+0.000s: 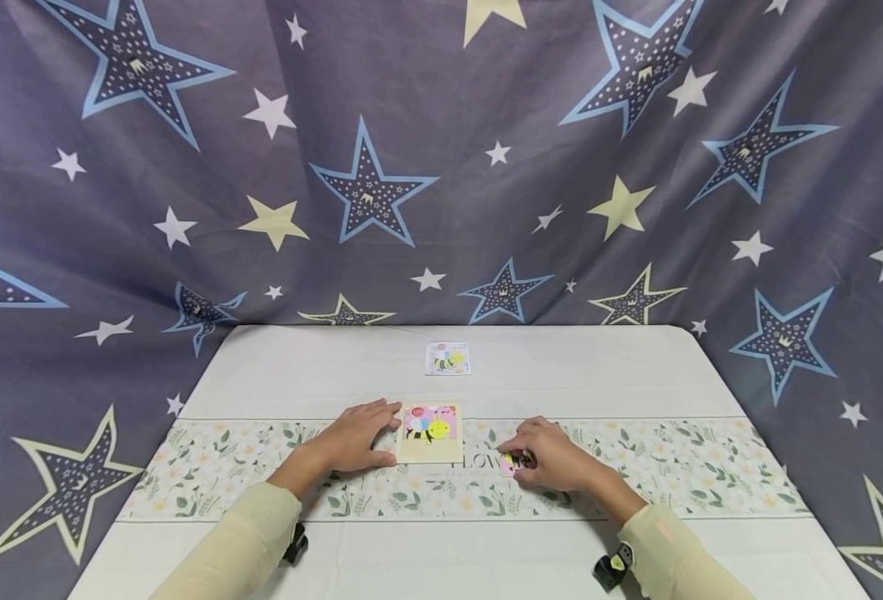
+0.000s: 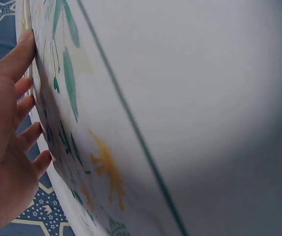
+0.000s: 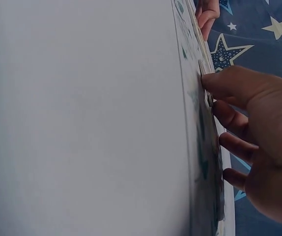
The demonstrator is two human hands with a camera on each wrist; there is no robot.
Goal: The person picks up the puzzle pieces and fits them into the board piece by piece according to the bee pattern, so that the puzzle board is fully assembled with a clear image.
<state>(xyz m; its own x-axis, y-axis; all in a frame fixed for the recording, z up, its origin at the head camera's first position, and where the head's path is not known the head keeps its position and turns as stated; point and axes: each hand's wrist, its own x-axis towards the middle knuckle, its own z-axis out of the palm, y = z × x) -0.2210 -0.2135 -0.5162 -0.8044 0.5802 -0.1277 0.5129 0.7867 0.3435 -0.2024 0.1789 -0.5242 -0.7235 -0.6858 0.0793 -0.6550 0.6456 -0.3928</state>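
Note:
In the head view, a wooden puzzle board (image 1: 428,454) with a bee picture lies mid-table; its lower part shows bare wood. My left hand (image 1: 356,435) rests at the board's left side, index finger near the upper corner and thumb by the lower one. To the right of the board, my right hand (image 1: 551,455) pinches a small pink and yellow puzzle piece (image 1: 509,465) between thumb and fingers, low over the cloth. In the right wrist view the thumb and fingers of this hand (image 3: 259,132) hold the thin piece (image 3: 210,100) edge-on.
A picture card (image 1: 448,358) with the same bee lies behind the board. The white tablecloth (image 1: 426,558) has a band of printed flowers and lettering across it. A star-patterned curtain (image 1: 441,167) hangs behind and along the sides.

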